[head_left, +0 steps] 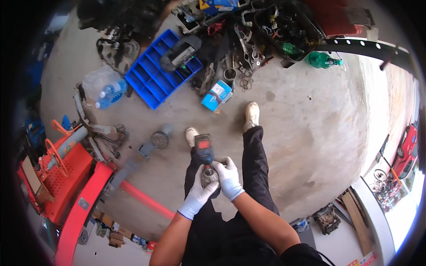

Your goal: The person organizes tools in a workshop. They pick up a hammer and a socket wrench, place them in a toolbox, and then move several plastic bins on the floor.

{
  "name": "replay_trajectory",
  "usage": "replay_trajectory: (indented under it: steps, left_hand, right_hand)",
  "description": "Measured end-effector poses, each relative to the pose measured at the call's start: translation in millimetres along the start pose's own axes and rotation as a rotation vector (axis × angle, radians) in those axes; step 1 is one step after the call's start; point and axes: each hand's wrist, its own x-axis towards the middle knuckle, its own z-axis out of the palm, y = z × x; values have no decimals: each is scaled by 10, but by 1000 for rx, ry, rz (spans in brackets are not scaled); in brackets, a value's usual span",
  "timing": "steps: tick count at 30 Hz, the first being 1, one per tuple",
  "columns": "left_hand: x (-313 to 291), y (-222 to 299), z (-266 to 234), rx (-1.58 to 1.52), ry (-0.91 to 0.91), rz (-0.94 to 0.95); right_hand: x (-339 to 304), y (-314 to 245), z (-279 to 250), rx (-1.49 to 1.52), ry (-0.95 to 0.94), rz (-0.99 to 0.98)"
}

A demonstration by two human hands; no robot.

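Both my gloved hands hold a cordless impact wrench (205, 153) in front of my legs. Its dark blue and black body with a red patch points away from me, and the grey rounded metal head lies nearest me. My left hand (199, 195) is closed around the metal head from the left. From the right, the fingers of my right hand (228, 178) pinch the tool near a small red part just beyond the head. Part of the head is hidden behind my fingers.
Ahead lie a blue compartment tray (148, 84), a blue-and-white box (217, 95) and piled metal parts (248, 53). Clear plastic bottles (110, 94) are left of the tray, a green bottle (324, 60) at far right. A red lift beam (84, 213) stands at left.
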Motion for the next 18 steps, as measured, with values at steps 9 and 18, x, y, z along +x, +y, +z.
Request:
replay_trajectory:
  steps: [9,18]
  left_hand:
    - [1295,-30,857,25,341,-121]
    - [1528,-587,1191,85,220,-364]
  right_hand:
    - [1793,-976,-785,-345,-344,442]
    - [5420,-2216,-1303,-171,345,125]
